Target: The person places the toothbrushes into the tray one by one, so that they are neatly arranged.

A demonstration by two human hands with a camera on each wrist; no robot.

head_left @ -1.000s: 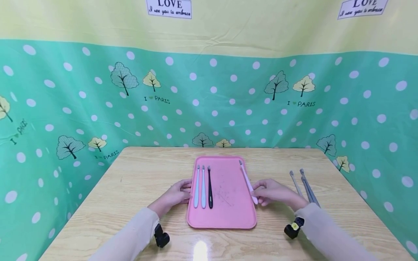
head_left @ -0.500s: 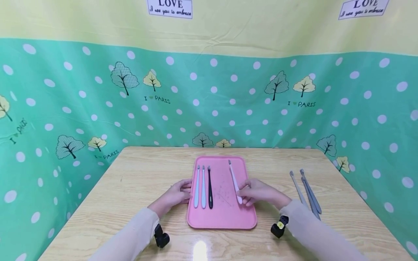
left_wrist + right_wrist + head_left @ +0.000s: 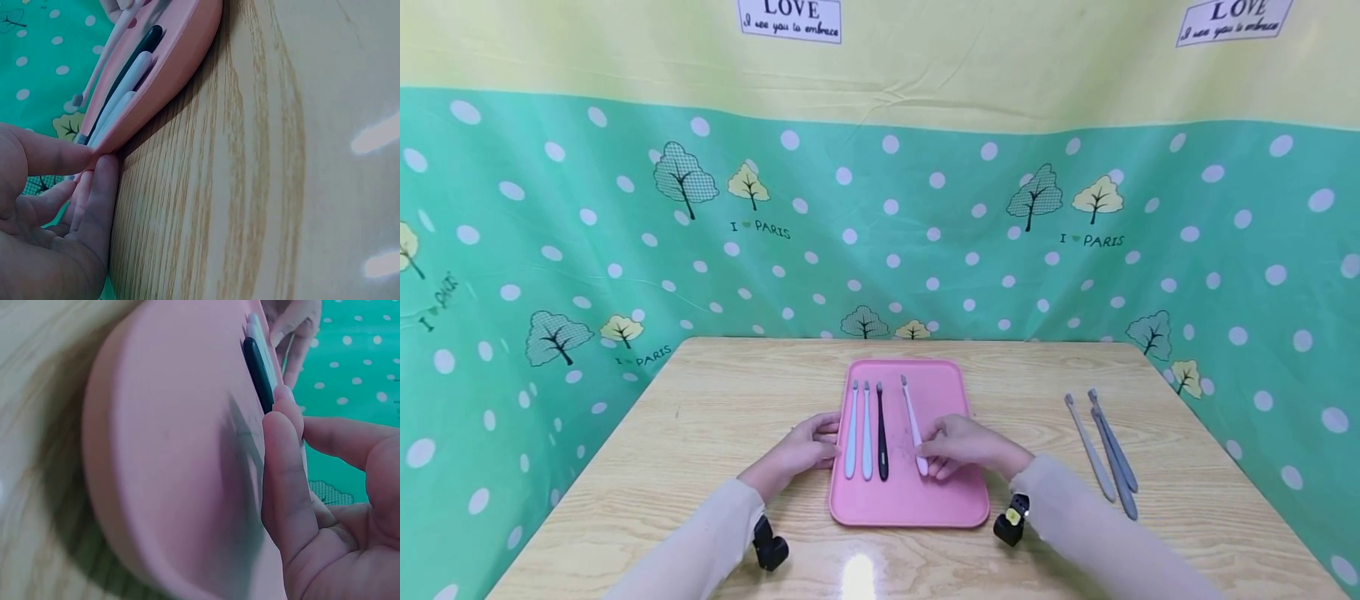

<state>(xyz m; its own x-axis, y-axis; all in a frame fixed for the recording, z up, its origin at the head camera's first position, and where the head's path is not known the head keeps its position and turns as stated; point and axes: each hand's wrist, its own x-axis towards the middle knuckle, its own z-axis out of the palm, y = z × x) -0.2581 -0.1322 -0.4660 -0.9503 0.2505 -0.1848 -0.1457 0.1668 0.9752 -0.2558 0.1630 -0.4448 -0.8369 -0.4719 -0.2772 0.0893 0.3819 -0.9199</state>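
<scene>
A pink tray (image 3: 947,500) lies on the table, carrying two light blue toothbrushes (image 3: 851,433) and a black toothbrush (image 3: 882,433) side by side in its left half. My left hand (image 3: 808,443) pinches the tray's left rim, thumb above and fingers below, as the left wrist view shows. Between thumb and fingers, my right hand (image 3: 958,446) holds a pale pink toothbrush (image 3: 912,408) by its lower handle. It is just right of the black one, head pointing away and tilted slightly left. The right wrist view shows only the handle end (image 3: 284,394), the rest being hidden behind the fingers.
Several grey toothbrushes (image 3: 1090,450) lie loosely together on the wooden table (image 3: 737,383), right of the tray and close to my right forearm. A green and yellow patterned cloth (image 3: 880,208) hangs behind and beside the table.
My right hand has carried the pale pink toothbrush leftward, from the tray's right rim to beside the black one. The left hand stays on the rim. More of the grey toothbrushes now shows.
</scene>
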